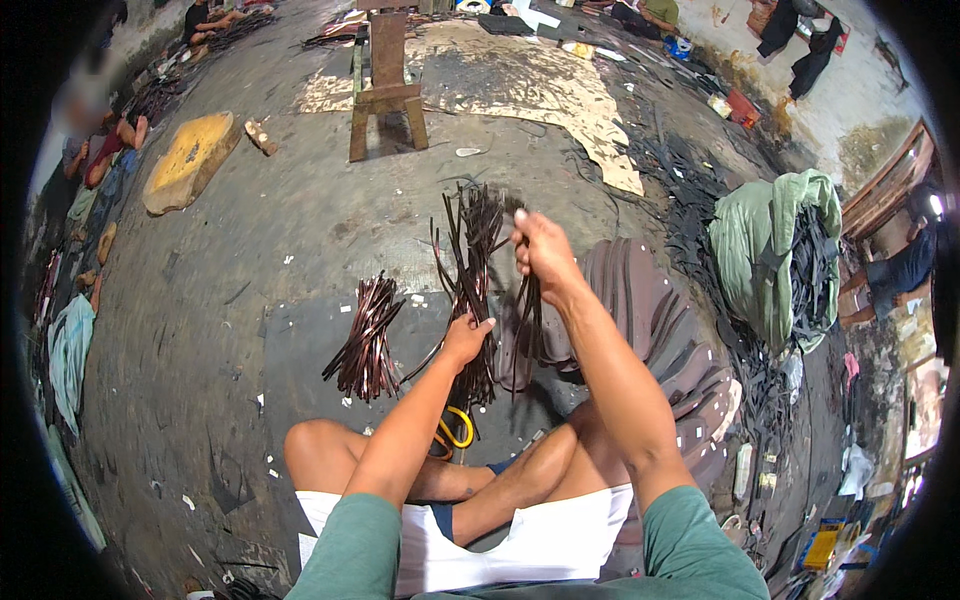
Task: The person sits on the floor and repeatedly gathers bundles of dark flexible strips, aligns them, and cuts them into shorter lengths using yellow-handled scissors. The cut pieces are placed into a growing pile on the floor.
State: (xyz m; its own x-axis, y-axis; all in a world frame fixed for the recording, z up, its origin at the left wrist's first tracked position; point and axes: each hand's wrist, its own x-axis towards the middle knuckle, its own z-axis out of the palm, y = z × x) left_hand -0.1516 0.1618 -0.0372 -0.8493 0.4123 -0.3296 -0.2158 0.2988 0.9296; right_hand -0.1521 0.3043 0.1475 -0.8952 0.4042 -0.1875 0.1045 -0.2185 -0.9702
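I sit cross-legged on the floor. My left hand grips the middle of a bundle of dark thin strips that fans out upward. My right hand is raised beside the bundle's top and is closed on a few dark strips that hang down from it. A tied bundle of brownish strips lies on the dark mat to the left of my left hand. Yellow-handled scissors lie by my shin, partly hidden by my left forearm.
A pile of dark curved flat pieces lies at my right. A green sack with black strips stands farther right. A wooden stand is ahead, a yellow-topped slab at the far left. Other people sit along the room's edges.
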